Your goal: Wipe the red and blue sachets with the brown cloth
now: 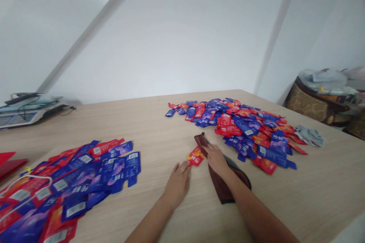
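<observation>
A red and orange flattened carton [195, 157] lies on the wooden table between my two hands. My left hand [178, 182] rests on the table, fingers extended, with the fingertips at the carton's lower left edge. Over its right edge is a brown cloth [221, 186] with dark trim, partly folded. My right hand [216, 159] grips the upper part of this cloth and presses it down beside the carton. The fingers of my right hand partly cover the cloth, and the cloth hides part of the carton.
A large heap of red and blue flattened cartons [236, 121] spreads at the back right, beside a grey crumpled cloth [309, 135]. Another pile of cartons [85, 176] with a white cord [37, 176] covers the left. A scale-like device [25, 117] sits at the far left. A patterned chair [306, 102] holds bags.
</observation>
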Demonstrator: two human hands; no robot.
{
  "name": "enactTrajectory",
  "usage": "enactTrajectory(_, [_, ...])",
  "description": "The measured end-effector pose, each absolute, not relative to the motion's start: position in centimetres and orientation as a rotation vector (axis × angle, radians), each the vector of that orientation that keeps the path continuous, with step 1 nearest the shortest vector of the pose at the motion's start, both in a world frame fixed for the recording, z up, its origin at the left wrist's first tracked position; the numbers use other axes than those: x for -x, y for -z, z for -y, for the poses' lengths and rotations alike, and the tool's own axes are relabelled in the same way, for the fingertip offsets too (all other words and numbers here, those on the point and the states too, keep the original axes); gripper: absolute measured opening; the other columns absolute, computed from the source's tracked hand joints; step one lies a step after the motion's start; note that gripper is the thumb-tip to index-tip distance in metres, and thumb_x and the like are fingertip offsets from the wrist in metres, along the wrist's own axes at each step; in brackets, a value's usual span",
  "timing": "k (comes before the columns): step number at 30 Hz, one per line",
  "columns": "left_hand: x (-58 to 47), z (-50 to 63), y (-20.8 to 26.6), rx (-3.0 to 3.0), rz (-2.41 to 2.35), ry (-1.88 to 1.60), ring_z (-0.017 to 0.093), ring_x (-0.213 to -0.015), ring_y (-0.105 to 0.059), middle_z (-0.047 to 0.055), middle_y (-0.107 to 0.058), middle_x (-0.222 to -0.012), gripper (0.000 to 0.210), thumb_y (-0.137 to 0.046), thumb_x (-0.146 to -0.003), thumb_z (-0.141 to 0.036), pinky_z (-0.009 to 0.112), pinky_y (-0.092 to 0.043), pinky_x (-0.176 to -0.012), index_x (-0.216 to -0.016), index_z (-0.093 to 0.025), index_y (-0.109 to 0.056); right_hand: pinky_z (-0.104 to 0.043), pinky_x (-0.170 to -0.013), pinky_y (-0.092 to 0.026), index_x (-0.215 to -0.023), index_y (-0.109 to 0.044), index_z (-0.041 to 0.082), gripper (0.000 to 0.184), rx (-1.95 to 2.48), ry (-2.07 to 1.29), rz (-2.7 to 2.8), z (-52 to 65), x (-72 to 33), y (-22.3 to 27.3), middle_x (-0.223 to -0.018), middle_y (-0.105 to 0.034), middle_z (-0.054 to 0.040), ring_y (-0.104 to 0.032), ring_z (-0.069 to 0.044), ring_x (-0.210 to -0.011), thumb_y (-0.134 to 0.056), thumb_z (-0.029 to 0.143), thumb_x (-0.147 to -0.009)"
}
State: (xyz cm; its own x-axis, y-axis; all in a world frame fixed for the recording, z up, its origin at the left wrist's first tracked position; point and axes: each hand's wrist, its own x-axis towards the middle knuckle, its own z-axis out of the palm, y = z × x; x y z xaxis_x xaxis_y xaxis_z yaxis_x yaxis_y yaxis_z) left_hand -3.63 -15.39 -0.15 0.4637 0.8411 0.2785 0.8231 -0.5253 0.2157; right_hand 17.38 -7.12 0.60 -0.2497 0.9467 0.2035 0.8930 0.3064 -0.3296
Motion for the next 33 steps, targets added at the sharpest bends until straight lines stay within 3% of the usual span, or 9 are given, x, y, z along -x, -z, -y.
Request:
enactTrajectory(4, [2.6, 13.9, 0.4, -2.547, -1.607, -0.67, 0.017, -0.11, -0.051, 0.008, -0.054, -0.117, 0.041, -0.035, -0.082, -0.003, 0.034, -0.045, -0.094, -0.118, -0.018, -0.048, -0.032, -0.101, -0.028, -0.128, -0.051, 0.019, 0.056, 1.629, -0.169, 2.197, 7.3, -17.3, -0.8, -0.128, -0.053, -0.0066, -0.042, -0.02, -0.118, -0.039, 0.004, -0.076])
enactTrajectory(8, [1.9, 12.4, 0.4, -2.648, -1.583, -0.674, 0.018, -0.108, -0.048, 0.007, -0.052, -0.118, 0.044, -0.04, -0.081, -0.002, 0.033, -0.043, -0.096, -0.12, -0.018, -0.049, -0.032, -0.098, -0.03, -0.126, -0.053, 0.018, 0.052, 1.615, -0.147, 2.178, 8.7, -16.3, -1.4, -0.124, -0.056, -0.0067, -0.043, -0.021, -0.114, -0.037, 0.005, -0.078])
enactTrajectory(14, [2.5, 12.1, 0.2, -2.672, -1.506, -0.642, 0.019, -0.102, -0.051, 0.007, -0.059, -0.103, 0.026, -0.043, -0.085, -0.009, 0.033, -0.046, -0.092, -0.101, -0.018, -0.063, -0.033, -0.097, -0.03, -0.117, -0.059, 0.027, 0.042, 1.336, -0.207, 2.335, 11.0, -14.0, -2.0, -0.118, -0.059, -0.0018, -0.041, -0.021, -0.113, -0.044, 0.012, -0.08])
enactTrajectory(20, [2.9, 12.6, -0.3, -2.682, -1.501, -0.607, 0.018, -0.099, -0.05, 0.006, -0.058, -0.107, 0.03, -0.042, -0.086, -0.007, 0.03, -0.046, -0.09, -0.108, -0.018, -0.06, -0.035, -0.091, -0.031, -0.119, -0.057, 0.022, 0.039, 1.691, -0.135, 2.159, 9.3, -14.8, -2.5, -0.119, -0.056, -0.0064, -0.041, -0.022, -0.111, -0.039, 0.015, -0.085])
enactTrajectory(25, [2.8, 12.4, -0.3, -2.665, -1.48, -0.674, 0.02, -0.101, -0.048, 0.007, -0.058, -0.1, 0.025, -0.045, -0.085, -0.008, 0.033, -0.044, -0.093, -0.098, -0.017, -0.065, -0.034, -0.091, -0.027, -0.113, -0.059, 0.029, 0.033, 1.448, -0.09, 2.409, 10.2, -13.7, -2.7, -0.117, -0.056, -0.003, -0.041, -0.02, -0.11, -0.043, 0.018, -0.086])
enactTrajectory(30, [2.7, 12.3, -0.2, -2.685, -1.511, -0.605, 0.02, -0.091, -0.049, 0.007, -0.058, -0.095, 0.024, -0.045, -0.085, -0.009, 0.034, -0.046, -0.085, -0.095, -0.017, -0.065, -0.037, -0.089, -0.027, -0.119, -0.056, 0.025, 0.037, 1.705, -0.012, 2.292, 9.8, -13.2, -2.9, -0.12, -0.053, -0.0075, -0.039, -0.024, -0.111, -0.044, 0.017, -0.085])
enactTrajectory(33, [2.6, 12.3, -0.2, -2.684, -1.535, -0.6, 0.021, -0.094, -0.048, 0.008, -0.057, -0.095, 0.022, -0.045, -0.084, -0.008, 0.034, -0.045, -0.087, -0.091, -0.016, -0.065, -0.038, -0.089, -0.027, -0.114, -0.058, 0.027, 0.033, 1.58, -0.005, 2.357, 10.2, -12.7, -2.6, -0.118, -0.054, -0.0063, -0.039, -0.024, -0.111, -0.042, 0.019, -0.087])
